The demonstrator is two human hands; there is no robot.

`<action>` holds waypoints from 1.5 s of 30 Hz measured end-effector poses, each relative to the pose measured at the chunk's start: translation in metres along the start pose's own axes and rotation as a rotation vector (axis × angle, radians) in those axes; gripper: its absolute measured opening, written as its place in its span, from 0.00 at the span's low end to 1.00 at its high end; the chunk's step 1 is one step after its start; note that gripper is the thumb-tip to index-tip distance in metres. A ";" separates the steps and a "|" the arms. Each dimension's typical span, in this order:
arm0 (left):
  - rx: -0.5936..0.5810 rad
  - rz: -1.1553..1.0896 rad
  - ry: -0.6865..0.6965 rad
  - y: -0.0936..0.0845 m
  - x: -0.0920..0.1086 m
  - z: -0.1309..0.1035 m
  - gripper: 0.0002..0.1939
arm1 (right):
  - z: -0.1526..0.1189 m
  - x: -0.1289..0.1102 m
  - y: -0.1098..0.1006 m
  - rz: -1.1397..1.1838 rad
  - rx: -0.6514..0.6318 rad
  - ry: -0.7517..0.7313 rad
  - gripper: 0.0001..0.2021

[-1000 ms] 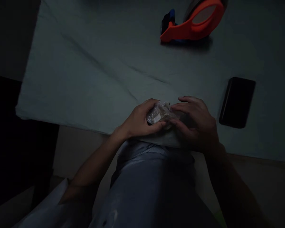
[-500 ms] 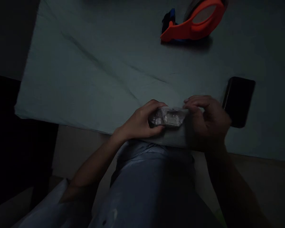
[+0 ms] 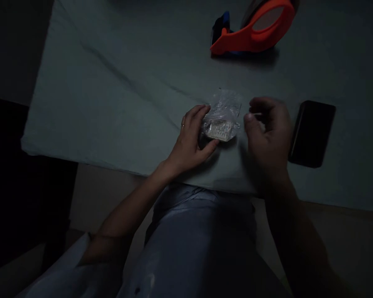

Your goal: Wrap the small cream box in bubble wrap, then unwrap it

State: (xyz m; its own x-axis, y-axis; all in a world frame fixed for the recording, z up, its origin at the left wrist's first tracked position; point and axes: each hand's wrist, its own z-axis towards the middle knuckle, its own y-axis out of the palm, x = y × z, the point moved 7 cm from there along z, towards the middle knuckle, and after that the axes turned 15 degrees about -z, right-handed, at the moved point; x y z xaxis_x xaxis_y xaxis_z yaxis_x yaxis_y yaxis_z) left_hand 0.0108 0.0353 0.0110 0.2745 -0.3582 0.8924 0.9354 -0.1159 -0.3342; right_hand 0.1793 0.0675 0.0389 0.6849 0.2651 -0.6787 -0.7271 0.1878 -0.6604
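A small pale block wrapped in clear crinkled plastic [image 3: 220, 129] lies near the table's front edge, with a loose plastic flap [image 3: 227, 101] spread away from me on its far side. My left hand [image 3: 192, 134] grips its left end, thumb on the near side and fingers on the far side. Just right of the package hovers my right hand [image 3: 269, 134], its fingers loosely bent, with a gap between thumb and forefinger. Nothing shows in it, and it is apart from the plastic. Any print on the block is too dark to read.
An orange tape dispenser [image 3: 251, 39] with a blue and black cutter end stands at the back of the cloth-covered table [image 3: 112, 111]. A black phone-like slab [image 3: 312, 133] lies right of my right hand. The table's left edge drops off to darkness.
The package has moved away from me and tilted, and its plastic flap has come into view, spread out. My left hand moved with it; my right hand shifted slightly forward.
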 end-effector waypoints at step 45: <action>-0.117 0.249 -0.142 -0.009 -0.013 -0.007 0.24 | -0.028 0.001 0.002 -0.338 -0.212 -0.198 0.20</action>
State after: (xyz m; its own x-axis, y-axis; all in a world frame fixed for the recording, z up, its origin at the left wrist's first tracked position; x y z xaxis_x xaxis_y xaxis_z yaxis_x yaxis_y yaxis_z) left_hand -0.0026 0.0346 -0.0001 0.5278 -0.2572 0.8095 0.8058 -0.1495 -0.5729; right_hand 0.1800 0.0417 0.0274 0.8451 0.4019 -0.3526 -0.4240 0.1018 -0.8999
